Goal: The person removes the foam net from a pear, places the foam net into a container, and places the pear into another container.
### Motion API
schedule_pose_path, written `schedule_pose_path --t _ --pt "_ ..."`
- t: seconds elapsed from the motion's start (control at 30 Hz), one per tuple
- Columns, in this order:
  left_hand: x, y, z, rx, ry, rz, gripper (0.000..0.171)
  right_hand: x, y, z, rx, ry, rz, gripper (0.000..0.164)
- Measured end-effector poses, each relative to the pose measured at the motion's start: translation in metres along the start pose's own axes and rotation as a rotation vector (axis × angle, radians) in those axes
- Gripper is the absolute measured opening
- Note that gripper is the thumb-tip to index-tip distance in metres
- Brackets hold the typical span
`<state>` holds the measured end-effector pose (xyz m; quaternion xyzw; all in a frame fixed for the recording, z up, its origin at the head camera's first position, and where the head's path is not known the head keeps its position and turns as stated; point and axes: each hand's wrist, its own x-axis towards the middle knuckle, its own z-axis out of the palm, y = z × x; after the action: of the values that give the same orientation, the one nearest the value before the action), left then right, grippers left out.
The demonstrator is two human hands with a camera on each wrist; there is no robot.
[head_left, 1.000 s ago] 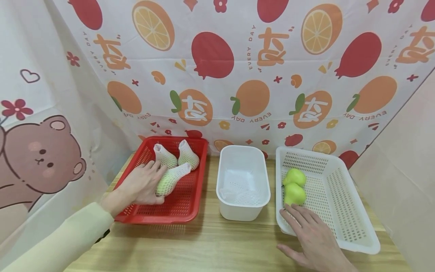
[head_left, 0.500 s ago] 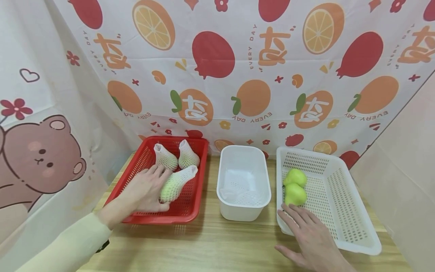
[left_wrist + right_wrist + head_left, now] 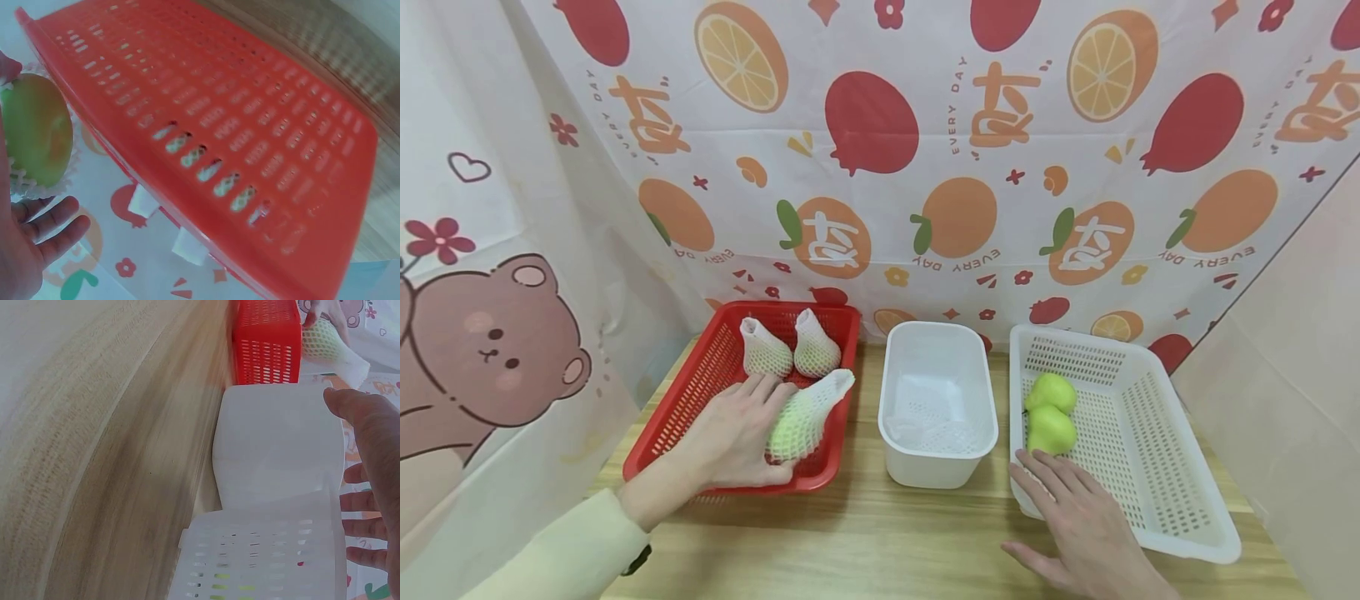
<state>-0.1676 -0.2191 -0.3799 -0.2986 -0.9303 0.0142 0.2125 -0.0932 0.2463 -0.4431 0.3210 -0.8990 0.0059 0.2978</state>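
My left hand (image 3: 741, 433) holds a green pear in a white foam net (image 3: 797, 425), just above the front of the red basket (image 3: 816, 482). In the left wrist view, thumb and fingers stand on either side of the netted pear (image 3: 39, 134), two fingers spread away from it. Two more netted pears (image 3: 767, 354) stand upright at the back of that basket. My right hand (image 3: 1086, 517) has its fingers straight over the near left corner of the white basket (image 3: 1213, 500), thumb apart. Two bare green pears (image 3: 1051, 429) lie beyond its fingertips, against the left wall.
Between the baskets stands a white plastic tub (image 3: 936, 471) with empty foam nets (image 3: 936, 429) in its bottom. All three containers are on a wooden table (image 3: 880, 550). A fruit-print curtain (image 3: 940, 150) hangs close behind them, another cloth at the left.
My left hand has lifted the netted pear and moved it right and toward the front of the red basket. The right hand has hardly moved.
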Motion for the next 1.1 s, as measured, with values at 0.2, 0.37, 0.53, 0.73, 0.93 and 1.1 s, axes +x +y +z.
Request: schedule_pose_path --t 0.2,0.37,0.53,0.73,0.93,1.1 --pt "0.0 0.008 0.001 -0.007 0.059 0.032 0.088 0.001 -0.001 0.0 0.012 0.007 0.0 0.087" --pt "0.001 0.015 0.001 -0.023 0.121 0.058 0.087 0.002 -0.001 0.001 0.019 0.015 -0.007 0.086" --pt "0.001 0.025 0.0 -0.044 0.136 0.066 0.088 0.004 -0.002 0.001 0.018 0.016 -0.019 0.086" --pt "-0.001 0.04 0.001 -0.082 0.132 0.089 0.088 0.004 -0.004 0.002 0.013 0.017 -0.022 0.086" --pt "-0.004 0.057 0.003 -0.122 0.148 0.111 0.091 0.004 -0.006 0.003 0.012 -0.006 -0.014 0.087" --pt "-0.008 0.071 0.005 -0.162 0.145 0.15 0.091 0.003 -0.006 0.004 0.008 -0.008 -0.014 0.087"
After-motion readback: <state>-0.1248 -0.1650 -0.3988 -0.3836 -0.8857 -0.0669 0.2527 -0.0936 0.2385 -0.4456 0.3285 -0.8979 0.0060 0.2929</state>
